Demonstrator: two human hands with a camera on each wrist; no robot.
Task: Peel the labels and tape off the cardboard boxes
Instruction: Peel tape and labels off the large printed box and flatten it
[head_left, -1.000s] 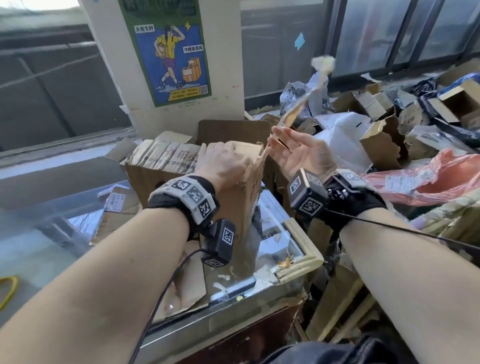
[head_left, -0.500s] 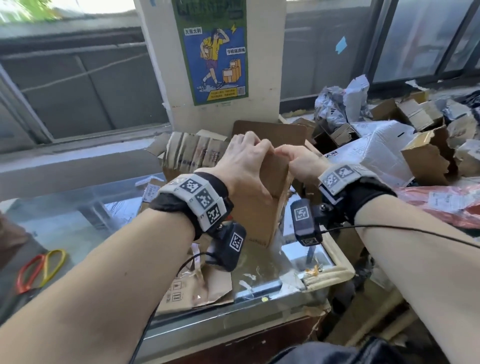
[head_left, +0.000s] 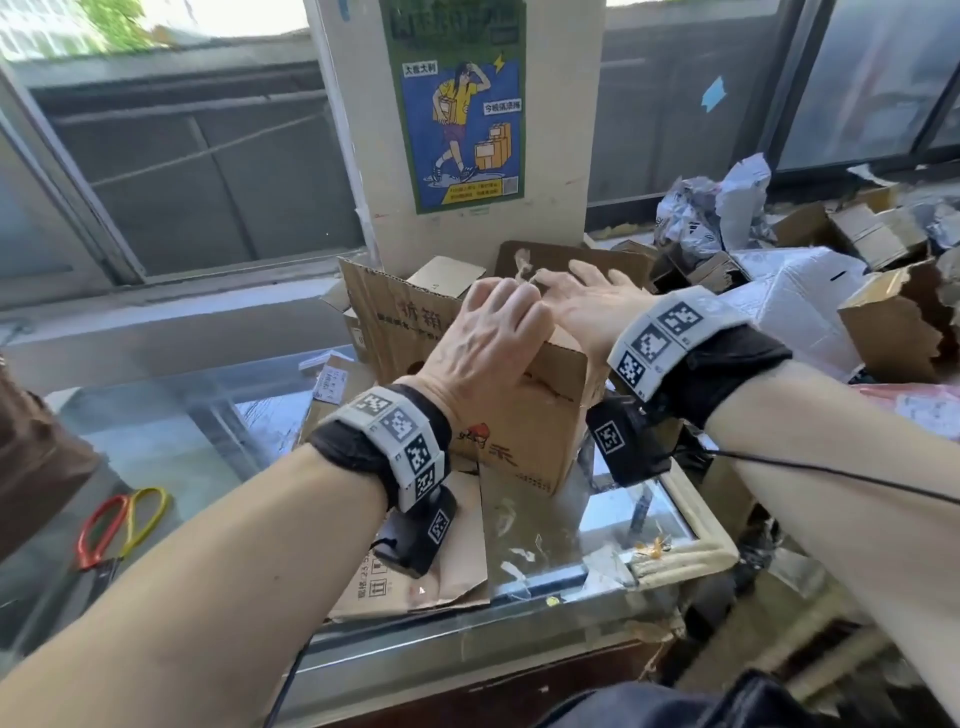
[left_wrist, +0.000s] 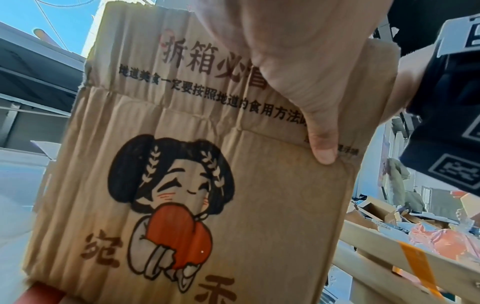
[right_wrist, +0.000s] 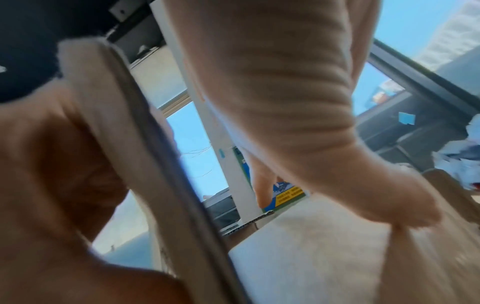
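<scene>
A brown cardboard box (head_left: 524, 436) with a printed cartoon figure (left_wrist: 176, 197) stands on the glass counter. My left hand (head_left: 488, 338) grips its top edge, fingers curled over the top and thumb (left_wrist: 322, 144) pressed on the printed face. My right hand (head_left: 582, 306) reaches over the box top with straight fingers and holds nothing; in the right wrist view the hand (right_wrist: 285, 102) is blurred. A torn shred of tape (head_left: 521, 258) clings to the far flap, just beyond the fingertips. The box's left flap (head_left: 389, 312) stands upright.
Scissors with red and yellow handles (head_left: 119, 525) lie on the glass counter (head_left: 182, 452) at the left. Flattened cardboard (head_left: 447, 561) lies under my left wrist. A heap of boxes and bags (head_left: 857, 291) fills the right. A pillar with a poster (head_left: 462, 104) stands behind.
A second ago my right hand flung a peeled strip toward the heap. It came back to the box and now stretches flat over the top. The box has turned its printed face toward me.
</scene>
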